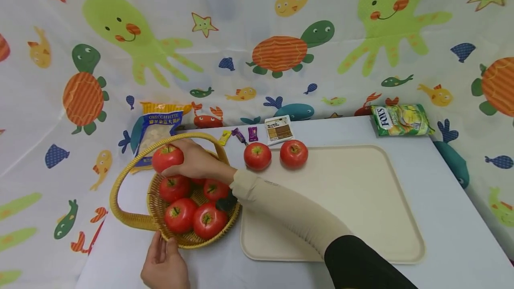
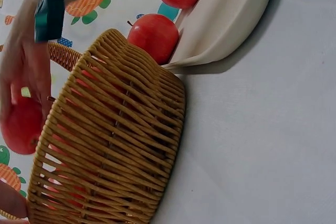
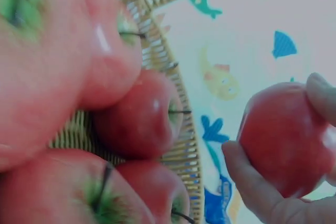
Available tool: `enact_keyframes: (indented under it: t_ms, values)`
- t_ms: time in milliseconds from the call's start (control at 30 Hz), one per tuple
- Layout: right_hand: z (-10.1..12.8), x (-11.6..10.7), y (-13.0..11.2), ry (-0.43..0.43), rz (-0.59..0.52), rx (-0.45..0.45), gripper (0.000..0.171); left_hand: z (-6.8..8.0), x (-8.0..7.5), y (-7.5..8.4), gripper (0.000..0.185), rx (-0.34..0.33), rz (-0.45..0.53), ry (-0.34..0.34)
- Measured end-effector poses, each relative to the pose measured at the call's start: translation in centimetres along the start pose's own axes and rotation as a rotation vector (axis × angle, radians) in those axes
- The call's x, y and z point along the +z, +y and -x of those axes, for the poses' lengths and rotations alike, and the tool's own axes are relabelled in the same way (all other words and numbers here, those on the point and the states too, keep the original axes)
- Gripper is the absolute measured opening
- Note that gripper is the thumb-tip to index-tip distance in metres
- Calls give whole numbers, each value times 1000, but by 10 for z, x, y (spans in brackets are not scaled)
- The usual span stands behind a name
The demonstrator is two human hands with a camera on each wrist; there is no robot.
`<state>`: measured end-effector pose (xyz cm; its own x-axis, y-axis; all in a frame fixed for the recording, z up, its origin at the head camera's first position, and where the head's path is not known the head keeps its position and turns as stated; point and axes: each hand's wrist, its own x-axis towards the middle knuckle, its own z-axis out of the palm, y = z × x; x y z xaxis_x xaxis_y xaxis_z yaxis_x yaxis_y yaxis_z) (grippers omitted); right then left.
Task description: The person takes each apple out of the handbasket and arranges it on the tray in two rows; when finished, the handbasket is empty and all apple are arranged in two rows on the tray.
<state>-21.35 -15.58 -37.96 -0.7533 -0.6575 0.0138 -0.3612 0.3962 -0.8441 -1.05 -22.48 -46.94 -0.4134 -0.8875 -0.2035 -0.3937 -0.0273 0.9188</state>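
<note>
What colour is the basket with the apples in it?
The basket is golden-yellow woven wicker, holding red apples. The left wrist view shows the weave best.

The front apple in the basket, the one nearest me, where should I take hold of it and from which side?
Grip the front apple round its widest middle, coming straight down from above with fingers spread either side of the stem. It sits stem-up; the basket wall and neighbouring apples block its sides, leaving only the top open.

Red apple (image 1: 167,158), glossy, gripped above wicker basket (image 1: 132,218) holding other apples.
</note>
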Motion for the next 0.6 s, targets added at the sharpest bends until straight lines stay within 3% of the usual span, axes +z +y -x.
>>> enact_keyframes:
  t_ms: [100,267,600]
  values:
    - [19,-3,3,21,-79,1,76,0,1,1,49,-2,9,0]
    - [47,4,10,48,-243,-87,70,-1,0,3,49,-9,-1,-2]
    - [119,-13,38,64,-320,-146,69,-1,0,2,48,8,2,5]
